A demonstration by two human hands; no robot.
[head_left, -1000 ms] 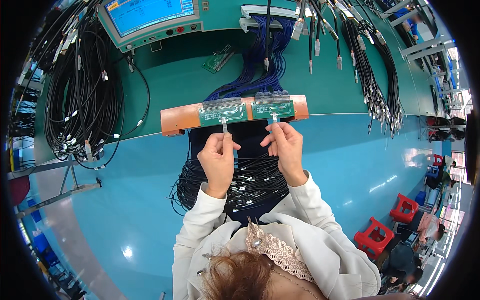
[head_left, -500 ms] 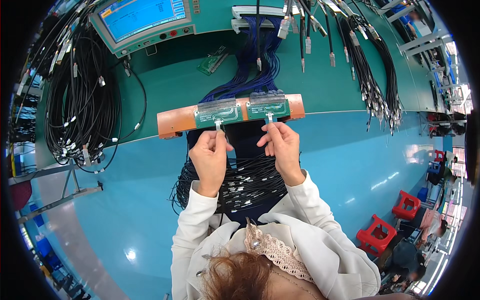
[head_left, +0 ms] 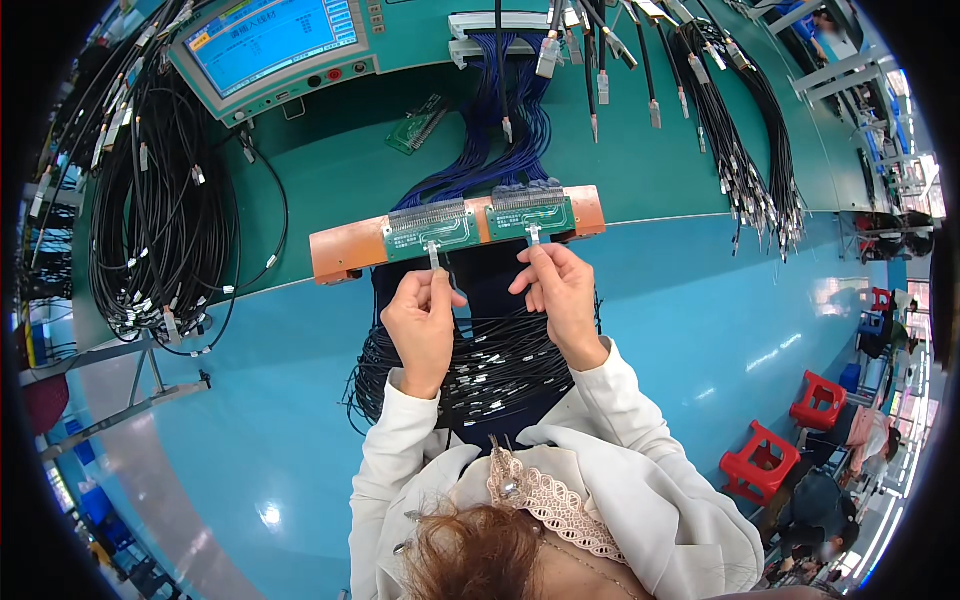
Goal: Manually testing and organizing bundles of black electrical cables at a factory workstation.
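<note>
My left hand [head_left: 421,322] pinches a cable's silver plug [head_left: 434,257] between thumb and forefinger at the front edge of the left green circuit board [head_left: 408,244]. To its right, my right hand [head_left: 562,298] pinches a second silver plug [head_left: 534,237] at the right circuit board [head_left: 553,216]. Whether either plug is fully seated cannot be made out. Both boards sit on a copper-coloured block [head_left: 345,247] along the bench edge, with blue wires [head_left: 478,160] running back from them. A bundle of black cables [head_left: 490,375] lies across my lap under my hands.
A tester with a lit screen [head_left: 270,45] stands at the back left of the green bench [head_left: 620,160]. A loose circuit board [head_left: 416,125] lies before it. Black cable coils [head_left: 165,220] hang left, more cables [head_left: 745,150] right. Red stools [head_left: 760,461] stand on the blue floor.
My left hand has drawn back slightly from its board, so more of the silver plug shows. My right hand stays nearly in place. The text on the tester's screen has changed.
</note>
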